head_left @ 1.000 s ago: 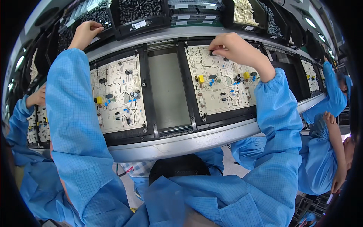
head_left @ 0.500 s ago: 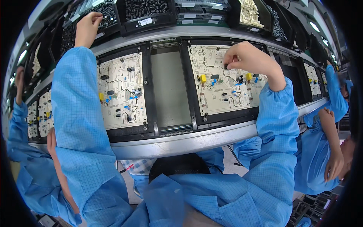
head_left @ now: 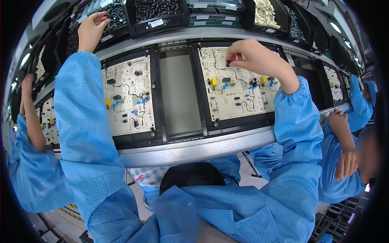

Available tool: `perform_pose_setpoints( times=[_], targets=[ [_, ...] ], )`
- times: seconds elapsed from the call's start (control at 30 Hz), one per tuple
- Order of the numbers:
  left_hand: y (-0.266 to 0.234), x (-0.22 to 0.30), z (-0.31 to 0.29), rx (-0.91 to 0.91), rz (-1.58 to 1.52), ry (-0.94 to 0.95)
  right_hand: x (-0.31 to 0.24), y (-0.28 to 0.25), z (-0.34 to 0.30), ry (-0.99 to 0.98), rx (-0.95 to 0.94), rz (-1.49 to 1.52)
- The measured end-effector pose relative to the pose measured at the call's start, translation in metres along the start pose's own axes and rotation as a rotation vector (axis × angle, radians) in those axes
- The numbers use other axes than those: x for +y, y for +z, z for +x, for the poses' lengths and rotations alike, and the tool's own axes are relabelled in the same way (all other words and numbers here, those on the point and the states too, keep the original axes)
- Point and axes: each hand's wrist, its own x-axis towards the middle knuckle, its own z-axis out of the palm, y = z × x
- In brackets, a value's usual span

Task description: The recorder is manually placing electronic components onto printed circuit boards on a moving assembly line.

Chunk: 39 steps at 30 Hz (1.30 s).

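Note:
My right hand [head_left: 253, 58] is over the upper part of the right circuit board [head_left: 227, 109], thumb and fingers closed on a small black component [head_left: 228, 63]. Whether that component touches the board cannot be made out. My left hand [head_left: 91, 32] is raised beside a bin of small black parts [head_left: 115, 16] behind the line. Its thumb and fingertips are bent toward each other in a loose pinch; anything between them is too small to name. The left circuit board [head_left: 131, 87], partly behind my left sleeve, carries black, blue and yellow components.
Both boards sit in black frames [head_left: 159, 93] on a conveyor with a metal front rail [head_left: 194, 156]. More bins stand behind, one with black parts [head_left: 156, 10], another with cream connectors [head_left: 265, 14]. Co-workers in blue sleeves are at left [head_left: 34, 170] and right [head_left: 340, 162].
My right hand has moved left and slightly up over the board with the black component. My left hand has shifted slightly left, its pinch looser. Frames and boards have slid slightly left. Co-workers' arms have moved.

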Motion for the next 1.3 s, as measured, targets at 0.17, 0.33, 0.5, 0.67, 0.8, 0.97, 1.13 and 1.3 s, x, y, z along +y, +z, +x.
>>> perform_pose_setpoints(
  times=[0.17,0.33,0.5,0.67,0.8,0.97,1.13,1.3],
  targets=[
    [-0.001,0.022,-0.009,-0.046,0.020,0.010,0.007,0.021,0.027,-0.079,0.115,-0.005],
    [-0.002,0.033,-0.026,-0.086,-0.058,0.070,0.006,0.022,0.035,-0.021,0.038,0.042],
    [-0.011,0.054,-0.043,-0.168,-0.083,0.058,0.012,0.023,0.036,-0.016,0.033,0.077],
    [-0.009,0.070,-0.057,-0.200,-0.234,0.115,0.007,0.022,0.037,-0.027,0.030,0.064],
    [-0.003,0.081,-0.064,-0.243,-0.304,0.115,0.006,0.023,0.035,0.014,0.021,0.042],
    [0.002,0.095,-0.077,-0.336,-0.514,0.091,0.008,0.025,0.036,-0.011,0.049,0.043],
    [0.002,0.119,-0.091,-0.413,-0.676,0.058,0.003,0.026,0.033,-0.038,0.052,0.002],
    [0.002,0.141,-0.103,-0.491,-0.686,0.083,-0.005,0.026,0.032,-0.081,0.074,-0.023]
  ],
)
